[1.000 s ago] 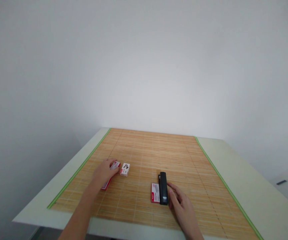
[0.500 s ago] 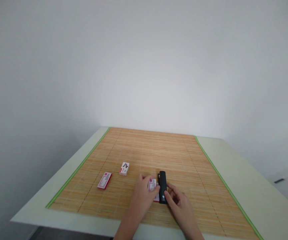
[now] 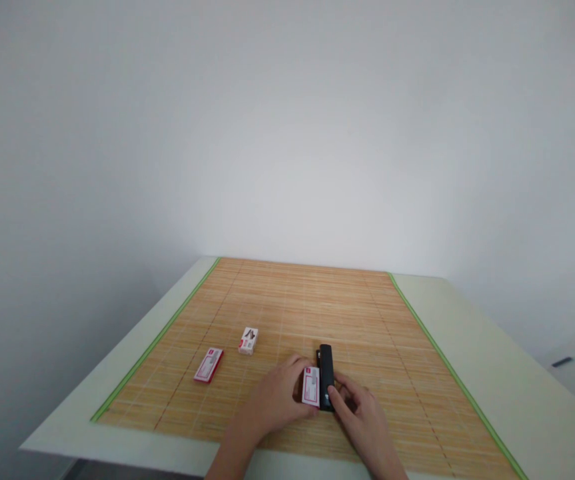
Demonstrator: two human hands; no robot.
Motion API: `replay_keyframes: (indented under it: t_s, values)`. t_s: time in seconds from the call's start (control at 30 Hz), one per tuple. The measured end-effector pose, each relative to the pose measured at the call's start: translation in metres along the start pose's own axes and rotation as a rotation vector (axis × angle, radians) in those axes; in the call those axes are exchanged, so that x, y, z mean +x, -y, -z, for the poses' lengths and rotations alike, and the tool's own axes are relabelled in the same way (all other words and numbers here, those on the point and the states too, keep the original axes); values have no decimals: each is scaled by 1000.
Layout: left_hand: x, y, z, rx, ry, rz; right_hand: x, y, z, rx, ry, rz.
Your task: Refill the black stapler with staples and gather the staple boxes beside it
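My left hand (image 3: 283, 393) grips a small white box with a red border and a printed label (image 3: 311, 387), its thumb at the near end and its fingers at the far end. That box lies against the left side of a black stapler (image 3: 326, 377), which points away from me on the mat. A red edge shows under the near end of the box; whether a second box lies beneath cannot be made out. My right hand (image 3: 362, 412) is closed on the stapler's right side near its front end, thumb on top.
A similar red-and-white box (image 3: 208, 365) lies flat to the left. Beyond it sits a smaller white box with a dark picture (image 3: 248, 341). All rest on a bamboo mat (image 3: 312, 300) with green edges, over a pale table (image 3: 472, 327) against a wall.
My left hand has shifted its grip, thumb moving toward the near end. The white box in it has come nearer and right, against the stapler. My right hand stays on the stapler.
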State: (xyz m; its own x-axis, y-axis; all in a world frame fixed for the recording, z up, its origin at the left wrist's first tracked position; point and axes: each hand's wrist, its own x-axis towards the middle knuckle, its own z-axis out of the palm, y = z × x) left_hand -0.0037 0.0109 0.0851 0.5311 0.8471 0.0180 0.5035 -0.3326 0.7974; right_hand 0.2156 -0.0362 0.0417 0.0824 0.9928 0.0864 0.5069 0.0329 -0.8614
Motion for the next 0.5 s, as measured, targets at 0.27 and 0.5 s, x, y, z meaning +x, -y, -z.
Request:
replay_keyframes:
  t_s: [0.27,0.5]
  values:
    - [2,2,-12,48,-61,-12,0,1,2,36,31,35]
    - [-19,13,5,55,-110,137,0,-3,0,56,-3,-33]
